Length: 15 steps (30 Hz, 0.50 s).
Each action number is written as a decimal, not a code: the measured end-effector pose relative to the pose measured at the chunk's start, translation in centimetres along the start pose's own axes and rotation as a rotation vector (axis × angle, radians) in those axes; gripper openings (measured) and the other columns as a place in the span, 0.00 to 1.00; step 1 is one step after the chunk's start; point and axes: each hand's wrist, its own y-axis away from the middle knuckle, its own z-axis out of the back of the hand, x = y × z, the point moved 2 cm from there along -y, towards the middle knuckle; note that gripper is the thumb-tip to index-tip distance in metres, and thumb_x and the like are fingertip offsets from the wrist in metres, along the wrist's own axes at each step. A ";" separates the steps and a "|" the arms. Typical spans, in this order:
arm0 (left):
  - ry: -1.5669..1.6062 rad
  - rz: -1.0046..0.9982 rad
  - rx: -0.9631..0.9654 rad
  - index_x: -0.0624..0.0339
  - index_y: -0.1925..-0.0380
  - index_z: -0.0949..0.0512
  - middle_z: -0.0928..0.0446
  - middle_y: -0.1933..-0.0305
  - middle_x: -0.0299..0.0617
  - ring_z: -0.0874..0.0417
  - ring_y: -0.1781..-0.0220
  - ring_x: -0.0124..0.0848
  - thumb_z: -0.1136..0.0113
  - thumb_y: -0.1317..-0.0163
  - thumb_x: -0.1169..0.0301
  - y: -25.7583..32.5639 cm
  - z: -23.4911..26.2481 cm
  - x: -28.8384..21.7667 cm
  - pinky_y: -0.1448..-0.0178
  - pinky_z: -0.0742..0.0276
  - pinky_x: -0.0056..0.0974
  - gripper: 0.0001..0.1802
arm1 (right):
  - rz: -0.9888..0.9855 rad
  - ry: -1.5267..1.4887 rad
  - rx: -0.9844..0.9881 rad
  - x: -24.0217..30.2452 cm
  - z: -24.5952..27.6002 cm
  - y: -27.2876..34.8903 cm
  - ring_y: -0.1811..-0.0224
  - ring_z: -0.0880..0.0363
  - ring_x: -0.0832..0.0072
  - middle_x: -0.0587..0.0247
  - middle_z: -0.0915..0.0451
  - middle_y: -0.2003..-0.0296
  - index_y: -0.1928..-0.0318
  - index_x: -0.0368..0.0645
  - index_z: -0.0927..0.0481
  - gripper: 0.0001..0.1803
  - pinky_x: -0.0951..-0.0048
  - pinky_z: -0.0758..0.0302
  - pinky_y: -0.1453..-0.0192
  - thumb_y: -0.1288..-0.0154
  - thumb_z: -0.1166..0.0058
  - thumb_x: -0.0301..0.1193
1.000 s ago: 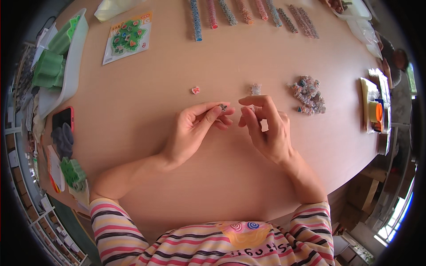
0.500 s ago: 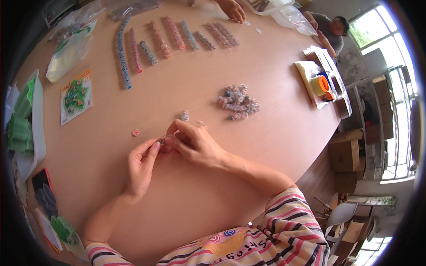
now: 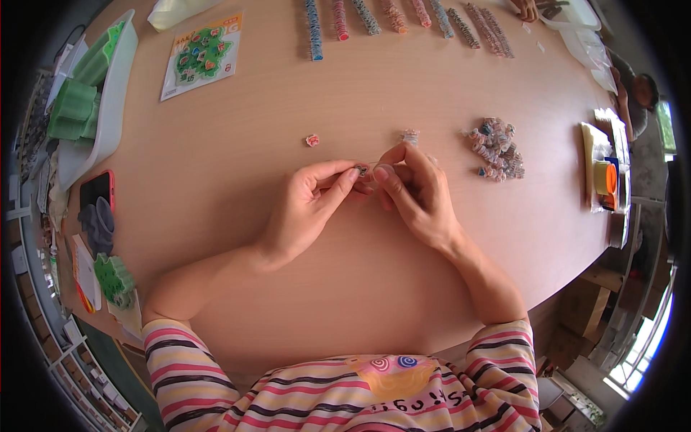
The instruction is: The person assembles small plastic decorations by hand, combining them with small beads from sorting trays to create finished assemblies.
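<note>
Both hands meet over the middle of the table [image 3: 216, 187]. The left hand [image 3: 306, 205] pinches a tiny dark charm [image 3: 362, 171]; the right hand [image 3: 417, 194] grips its other end. A bead pile [image 3: 495, 147] lies toward the right edge.

Small dark-and-pale piece [image 3: 362, 171], pinched at fingertip level above the round wooden table [image 3: 216, 180], left of the pile of similar small pieces [image 3: 495, 148]; details too small to resolve.

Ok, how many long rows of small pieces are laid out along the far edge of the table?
8, side by side along the far edge: blue row, pink row, then six more. The rightmost may be two rows merged; tops are cropped.
</note>
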 end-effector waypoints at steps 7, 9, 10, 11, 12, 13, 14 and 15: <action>-0.006 0.037 -0.001 0.73 0.46 0.22 0.16 0.56 0.43 0.16 0.53 0.26 0.51 0.24 0.72 0.4 -0.2 -0.4 0.44 0.21 0.31 0.16 | 0.037 0.060 -0.058 0.1 -0.7 0.3 0.73 0.22 0.82 0.58 0.17 0.74 0.59 0.35 0.29 0.06 0.77 0.29 0.69 0.27 0.48 0.25; -0.040 0.028 0.003 0.73 0.46 0.23 0.16 0.56 0.43 0.16 0.53 0.25 0.51 0.24 0.71 0.4 -0.2 -0.5 0.44 0.21 0.31 0.16 | 0.021 0.001 -0.047 -0.1 -0.4 0.4 0.72 0.21 0.81 0.57 0.17 0.74 0.59 0.35 0.29 0.06 0.77 0.28 0.69 0.27 0.48 0.25; 0.008 0.035 -0.002 0.73 0.46 0.22 0.16 0.56 0.43 0.16 0.53 0.25 0.51 0.24 0.72 0.4 -0.4 -0.6 0.44 0.21 0.30 0.16 | 0.010 -0.054 -0.036 -0.2 -0.1 0.4 0.72 0.20 0.80 0.56 0.16 0.73 0.59 0.35 0.29 0.05 0.76 0.27 0.69 0.27 0.48 0.24; 0.057 0.042 -0.007 0.73 0.46 0.22 0.16 0.56 0.42 0.16 0.53 0.25 0.51 0.24 0.72 0.3 -0.4 -0.6 0.44 0.21 0.30 0.16 | 0.008 -0.050 -0.037 -0.2 -0.1 0.4 0.72 0.20 0.80 0.56 0.16 0.73 0.59 0.35 0.29 0.05 0.76 0.27 0.69 0.27 0.48 0.24; 0.058 0.044 -0.009 0.73 0.46 0.22 0.16 0.56 0.42 0.16 0.53 0.25 0.51 0.24 0.72 0.3 -0.4 -0.6 0.44 0.21 0.30 0.16 | 0.030 0.021 -0.034 0.0 -0.3 0.4 0.73 0.21 0.80 0.56 0.16 0.74 0.59 0.35 0.29 0.05 0.76 0.28 0.69 0.28 0.47 0.24; 0.039 0.037 -0.005 0.72 0.47 0.22 0.16 0.55 0.43 0.16 0.54 0.26 0.52 0.24 0.71 0.3 -0.3 -0.5 0.44 0.20 0.31 0.16 | 0.052 0.092 -0.030 0.1 -0.4 0.4 0.74 0.21 0.79 0.56 0.16 0.74 0.59 0.35 0.28 0.05 0.76 0.28 0.70 0.28 0.47 0.24; 0.019 0.031 -0.001 0.71 0.47 0.21 0.16 0.54 0.43 0.16 0.54 0.27 0.52 0.23 0.69 0.3 -0.2 -0.5 0.44 0.19 0.32 0.16 | 0.050 0.092 -0.028 0.1 -0.5 0.4 0.74 0.21 0.79 0.56 0.16 0.74 0.59 0.35 0.28 0.05 0.76 0.28 0.70 0.28 0.47 0.24; 0.020 0.032 -0.002 0.71 0.47 0.21 0.16 0.54 0.43 0.16 0.54 0.27 0.52 0.23 0.69 0.3 -0.2 -0.4 0.44 0.19 0.32 0.16 | 0.049 0.104 -0.034 0.2 -0.5 0.3 0.74 0.20 0.79 0.56 0.16 0.75 0.59 0.35 0.28 0.05 0.76 0.28 0.70 0.28 0.47 0.24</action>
